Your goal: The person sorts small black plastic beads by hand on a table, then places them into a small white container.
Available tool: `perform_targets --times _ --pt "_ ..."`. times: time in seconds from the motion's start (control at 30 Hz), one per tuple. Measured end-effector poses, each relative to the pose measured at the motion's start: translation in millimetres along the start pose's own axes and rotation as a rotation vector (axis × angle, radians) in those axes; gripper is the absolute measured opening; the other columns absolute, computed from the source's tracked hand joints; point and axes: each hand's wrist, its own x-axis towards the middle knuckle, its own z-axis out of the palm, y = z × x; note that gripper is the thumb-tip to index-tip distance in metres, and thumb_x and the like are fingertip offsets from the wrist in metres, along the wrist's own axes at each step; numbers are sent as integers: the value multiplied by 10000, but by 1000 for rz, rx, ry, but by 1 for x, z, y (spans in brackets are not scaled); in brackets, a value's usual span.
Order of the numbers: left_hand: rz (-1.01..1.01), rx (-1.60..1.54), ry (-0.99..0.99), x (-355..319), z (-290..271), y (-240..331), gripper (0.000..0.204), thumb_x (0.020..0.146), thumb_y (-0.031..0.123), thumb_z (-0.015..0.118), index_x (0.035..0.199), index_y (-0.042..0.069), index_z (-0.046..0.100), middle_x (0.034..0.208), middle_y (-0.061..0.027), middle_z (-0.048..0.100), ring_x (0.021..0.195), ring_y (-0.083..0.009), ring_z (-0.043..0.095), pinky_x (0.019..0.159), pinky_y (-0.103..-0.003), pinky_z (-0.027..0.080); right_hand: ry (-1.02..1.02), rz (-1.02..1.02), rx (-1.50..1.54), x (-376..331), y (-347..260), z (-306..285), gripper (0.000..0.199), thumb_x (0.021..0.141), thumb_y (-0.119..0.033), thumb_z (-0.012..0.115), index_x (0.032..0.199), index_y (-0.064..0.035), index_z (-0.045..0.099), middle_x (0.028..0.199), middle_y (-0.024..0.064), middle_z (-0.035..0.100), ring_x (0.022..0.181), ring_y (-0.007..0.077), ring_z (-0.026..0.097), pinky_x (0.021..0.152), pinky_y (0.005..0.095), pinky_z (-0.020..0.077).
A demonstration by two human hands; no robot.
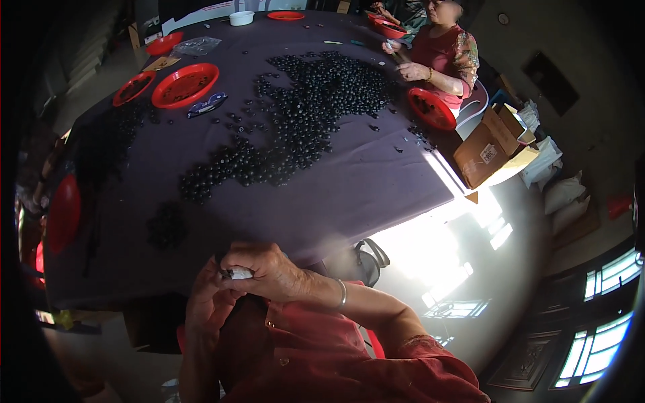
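Note:
Close in front of my chest, at the near table edge, my two hands are together. My right hand [269, 269], with a bangle [343, 295] on its wrist, is closed; a short white piece [240, 274] shows at its thumb, and I cannot tell whether it is a wrap or a handle. My left hand [207, 294] lies against it with bent fingers, at something small and dark that I cannot make out. Beyond them, a small heap of dark pieces [167, 225] lies in shadow. A broad spread of shiny black balls [336, 84] covers the middle of the cloth-covered table [376, 181].
Red dishes [213, 77] with dark bits stand at the left, and a red plate [64, 213] nearer. A white bowl [241, 18] is at the back. Across the right side sits a person [440, 60] in red, near a red dish [431, 109] and a cardboard box [494, 148].

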Motion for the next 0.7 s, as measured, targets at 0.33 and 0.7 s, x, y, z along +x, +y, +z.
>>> perform_targets --times 0.33,0.7 --pt "63 9 40 -2 -4 -3 218 855 61 585 1067 69 538 911 -33 592 789 -106 579 685 -254 508 -45 26 130 0 3 1 118 788 -45 687 820 -15 577 758 70 588 677 175 627 574 289 507" --pt "4 -106 52 -3 -15 -8 292 877 22 558 1162 68 513 932 -25 573 808 -104 548 708 -268 532 -9 243 243 -5 17 10 59 875 -25 624 897 25 645 809 40 623 739 75 630 618 222 511"
